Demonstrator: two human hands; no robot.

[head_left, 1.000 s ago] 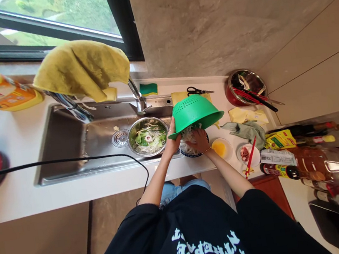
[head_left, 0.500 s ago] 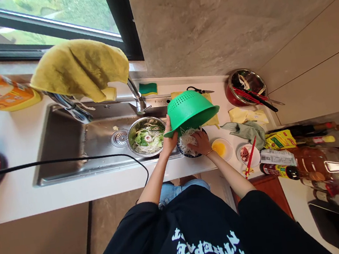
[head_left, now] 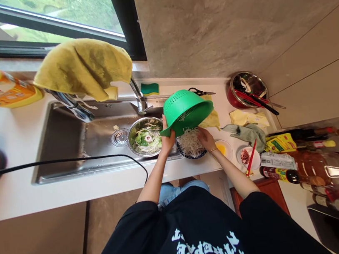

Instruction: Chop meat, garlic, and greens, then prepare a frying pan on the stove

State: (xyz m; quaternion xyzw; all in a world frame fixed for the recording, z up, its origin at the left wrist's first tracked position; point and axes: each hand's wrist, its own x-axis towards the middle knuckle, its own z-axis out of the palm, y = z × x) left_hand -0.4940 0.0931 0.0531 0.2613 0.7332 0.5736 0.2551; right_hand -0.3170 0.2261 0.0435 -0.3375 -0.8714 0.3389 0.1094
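In the head view my left hand (head_left: pixel 168 142) grips the rim of a green colander (head_left: pixel 182 106). The colander is tipped, its mouth facing down and toward me, and a few white strands cling to its inside. Beneath it a dark-rimmed bowl (head_left: pixel 191 156) holds a heap of whitish noodles (head_left: pixel 191 141). My right hand (head_left: pixel 207 139) is at the bowl's right edge against the noodles, its fingers stretched out and apart. Left of the bowl, a steel basin (head_left: pixel 132 149) in the sink holds green leaves and thin white strands.
A yellow cloth (head_left: pixel 82 67) drapes over the faucet above the sink (head_left: pixel 78 173). Egg-yellow liquid sits in a bowl (head_left: pixel 229 152) by my right wrist. Farther right are a bowl of meat (head_left: pixel 256 161) with red chopsticks, bottles and a red pot (head_left: pixel 234 100). A black cable (head_left: pixel 67 159) crosses the sink.
My right hand has moved off the top of the noodles to the bowl's right side. The colander has shifted slightly left and tipped, showing more of its inside; more noodles are visible.
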